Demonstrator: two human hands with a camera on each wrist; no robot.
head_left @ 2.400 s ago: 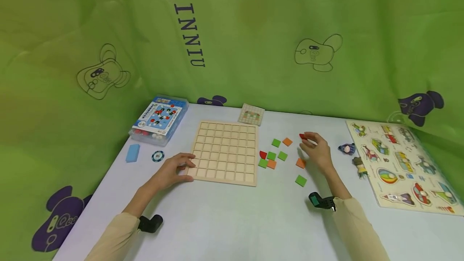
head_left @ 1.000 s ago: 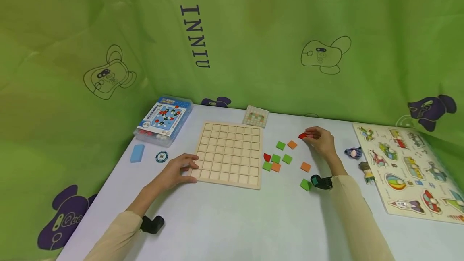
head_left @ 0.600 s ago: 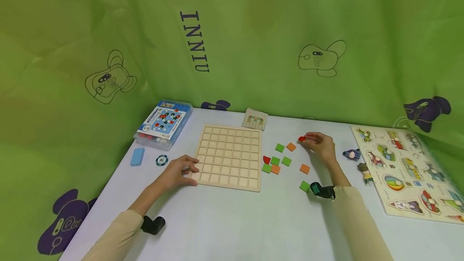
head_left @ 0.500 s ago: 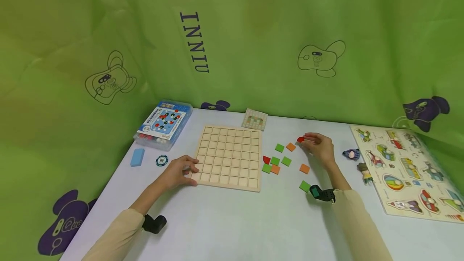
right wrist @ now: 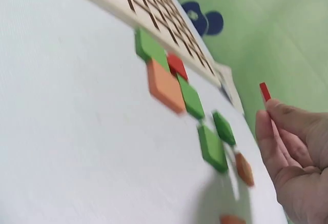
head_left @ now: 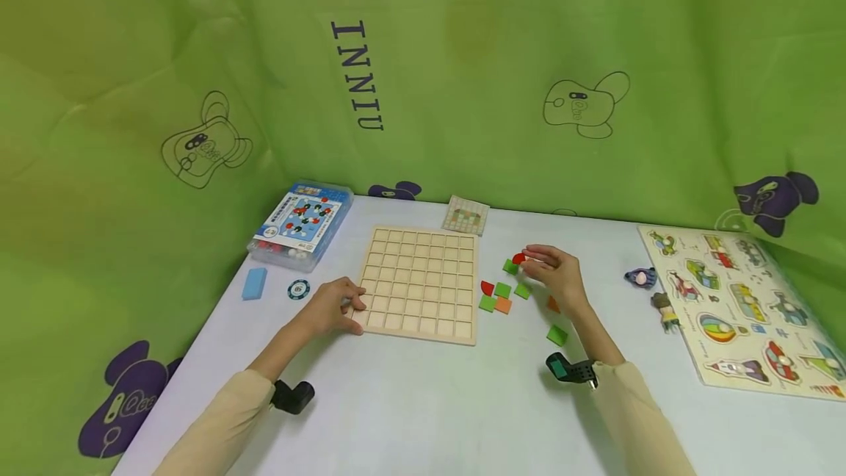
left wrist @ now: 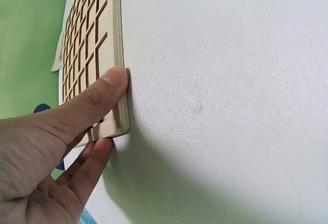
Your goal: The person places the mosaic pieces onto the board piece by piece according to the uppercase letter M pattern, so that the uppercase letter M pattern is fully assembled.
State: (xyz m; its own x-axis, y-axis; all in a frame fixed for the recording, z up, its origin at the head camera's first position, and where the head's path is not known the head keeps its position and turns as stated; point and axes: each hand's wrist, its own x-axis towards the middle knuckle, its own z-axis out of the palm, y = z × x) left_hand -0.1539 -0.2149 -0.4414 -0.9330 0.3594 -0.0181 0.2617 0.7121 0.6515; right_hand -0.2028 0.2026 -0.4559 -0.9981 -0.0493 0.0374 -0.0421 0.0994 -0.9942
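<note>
My right hand (head_left: pixel 558 274) pinches a red quarter-circle tile (head_left: pixel 518 258) between thumb and fingers, raised above the table; in the right wrist view this tile (right wrist: pixel 264 92) is seen edge-on. Below and left of that hand lie several green tiles (head_left: pixel 502 290), orange tiles (head_left: pixel 503 305) and another red quarter-circle tile (head_left: pixel 487 288). The wooden grid board (head_left: pixel 418 285) lies flat, its cells bare. At its near left corner my left hand (head_left: pixel 330 305) holds it, the thumb (left wrist: pixel 115 78) over the front edge and fingers against the side.
Behind the board lies a pattern card (head_left: pixel 465 215). To the left are a boxed molecule set (head_left: pixel 300 222), a blue block (head_left: pixel 254 283) and a poker chip (head_left: pixel 299 289). A picture puzzle board (head_left: pixel 740 307) and two small figures (head_left: pixel 640 278) lie on the right.
My right hand has moved left with the red quarter-circle tile, now over the back of the loose tiles, covering an orange one. My left hand stays on the board's corner.
</note>
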